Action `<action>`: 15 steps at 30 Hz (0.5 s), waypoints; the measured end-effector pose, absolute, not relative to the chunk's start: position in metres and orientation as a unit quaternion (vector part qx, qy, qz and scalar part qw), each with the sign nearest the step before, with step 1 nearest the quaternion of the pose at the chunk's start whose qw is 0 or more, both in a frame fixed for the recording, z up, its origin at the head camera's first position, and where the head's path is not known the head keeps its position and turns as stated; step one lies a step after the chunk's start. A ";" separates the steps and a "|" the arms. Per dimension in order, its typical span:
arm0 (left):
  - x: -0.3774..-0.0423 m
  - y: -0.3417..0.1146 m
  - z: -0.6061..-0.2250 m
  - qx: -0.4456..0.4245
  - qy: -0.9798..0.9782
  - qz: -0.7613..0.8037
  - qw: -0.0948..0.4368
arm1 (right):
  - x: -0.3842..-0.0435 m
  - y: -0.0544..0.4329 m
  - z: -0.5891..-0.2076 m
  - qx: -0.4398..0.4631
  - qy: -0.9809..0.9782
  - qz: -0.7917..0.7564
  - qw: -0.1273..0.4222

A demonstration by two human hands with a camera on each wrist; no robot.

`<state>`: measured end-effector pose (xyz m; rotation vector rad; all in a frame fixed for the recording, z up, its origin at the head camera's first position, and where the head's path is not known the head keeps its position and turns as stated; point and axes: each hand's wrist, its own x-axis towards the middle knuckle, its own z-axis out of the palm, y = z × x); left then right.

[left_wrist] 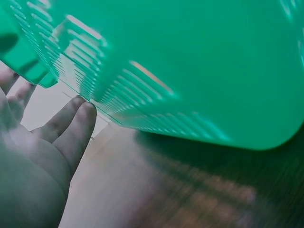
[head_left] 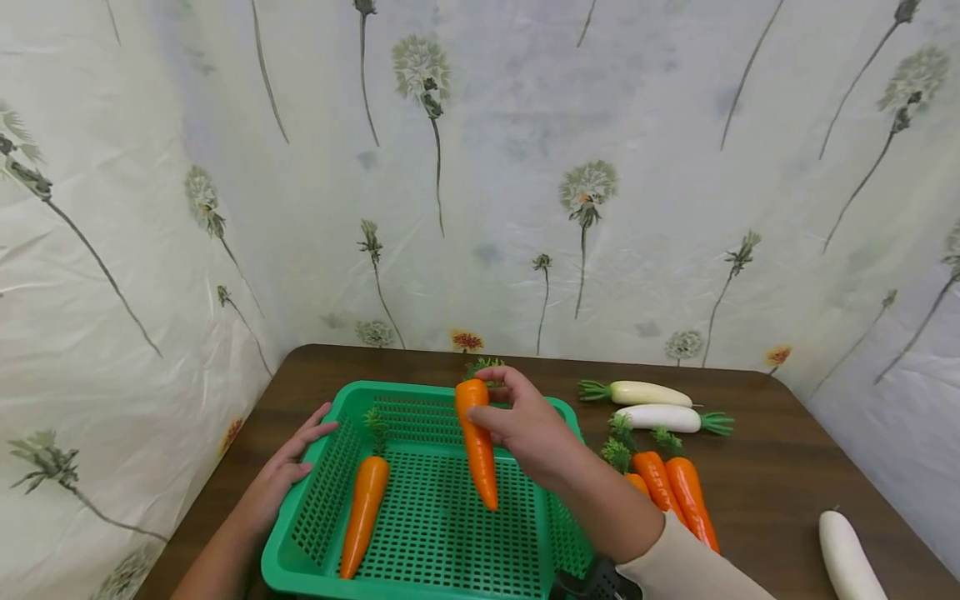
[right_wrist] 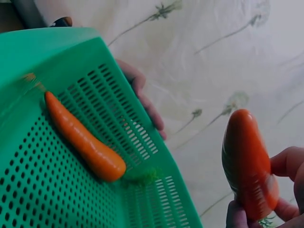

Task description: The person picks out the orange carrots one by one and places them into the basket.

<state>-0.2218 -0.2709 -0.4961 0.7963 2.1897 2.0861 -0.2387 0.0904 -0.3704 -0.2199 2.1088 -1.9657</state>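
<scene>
My right hand (head_left: 525, 425) pinches an orange carrot (head_left: 480, 450) with a green leafy top, near its thick end. The carrot hangs tip down over the green plastic basket (head_left: 360, 387). In the right wrist view the held carrot (right_wrist: 247, 161) points its tip toward the camera. A second carrot (head_left: 366, 512) lies inside along the basket's left side, leaves toward the back. My left hand (head_left: 288, 467) is at the left wall, its fingertips by the rim. The left wrist view has its straight fingers (left_wrist: 78, 128) against the slotted outer wall.
Right of the basket several carrots (head_left: 686, 496) lie together, partly behind my right forearm. Two white radishes (head_left: 652, 418) with green tops lie behind them. Another white radish (head_left: 847, 554) is near the right edge of the dark wooden table (head_left: 765, 442). A flower-printed cloth (head_left: 495, 183) hangs behind.
</scene>
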 end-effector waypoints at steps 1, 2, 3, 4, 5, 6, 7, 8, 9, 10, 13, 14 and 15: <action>-0.222 -0.271 -0.497 0.254 0.700 0.668 0.009 | -0.240 0.088 -0.370 -0.076 0.722 -0.676 0.127; -0.222 -0.271 -0.498 0.253 0.699 0.669 0.010 | -0.241 0.086 -0.371 -0.075 0.721 -0.677 0.129; -0.222 -0.271 -0.498 0.254 0.699 0.669 0.010 | -0.242 0.084 -0.371 -0.075 0.720 -0.678 0.130; -0.222 -0.271 -0.499 0.254 0.698 0.669 0.011 | -0.243 0.082 -0.372 -0.072 0.718 -0.680 0.131; -0.222 -0.271 -0.498 0.254 0.697 0.670 0.011 | -0.244 0.081 -0.372 -0.071 0.717 -0.681 0.132; -0.222 -0.270 -0.498 0.253 0.697 0.671 0.011 | -0.245 0.079 -0.373 -0.070 0.715 -0.682 0.132; -0.222 -0.270 -0.498 0.254 0.697 0.670 0.010 | -0.246 0.078 -0.373 -0.068 0.716 -0.682 0.133; -0.222 -0.270 -0.498 0.255 0.698 0.669 0.008 | -0.247 0.076 -0.373 -0.069 0.716 -0.682 0.133; -0.222 -0.270 -0.497 0.254 0.700 0.668 0.007 | -0.247 0.075 -0.373 -0.068 0.717 -0.680 0.134; -0.222 -0.270 -0.496 0.253 0.700 0.667 0.006 | -0.248 0.073 -0.373 -0.071 0.718 -0.679 0.134; -0.221 -0.271 -0.495 0.253 0.704 0.664 0.003 | -0.249 0.067 -0.371 -0.073 0.722 -0.674 0.137; -0.221 -0.271 -0.495 0.252 0.704 0.664 0.004 | -0.249 0.065 -0.370 -0.074 0.723 -0.673 0.138; -0.221 -0.271 -0.495 0.253 0.702 0.665 0.005 | -0.249 0.064 -0.369 -0.076 0.723 -0.672 0.140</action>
